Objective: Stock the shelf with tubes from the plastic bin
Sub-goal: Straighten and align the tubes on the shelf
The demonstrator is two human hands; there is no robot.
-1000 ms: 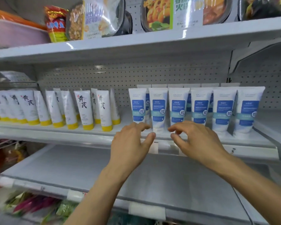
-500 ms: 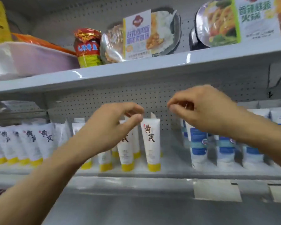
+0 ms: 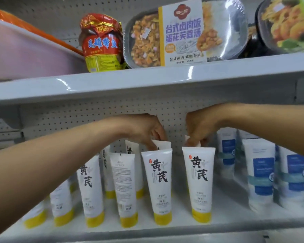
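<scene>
The shelf [image 3: 226,221] looks mostly stocked already: yellow-capped tubes [image 3: 161,186] are stood on their caps beside the blue-label tubes [image 3: 260,176], so probably only the back row is left to be filled, and no bin can be made out for sure. The left back tube [image 3: 162,144] is pinched at its crimped top by the left hand [image 3: 144,130], and the right back tube [image 3: 191,142] by the right hand [image 3: 200,127]. Fingers [image 3: 152,143] are drawn narrow on both, just behind the front row.

"黄芪" on the yellow-capped tubes [image 3: 159,172]; "台式卤肉饭 蛋花芙蓉汤" on the meal tray sleeve [image 3: 182,32]
</scene>
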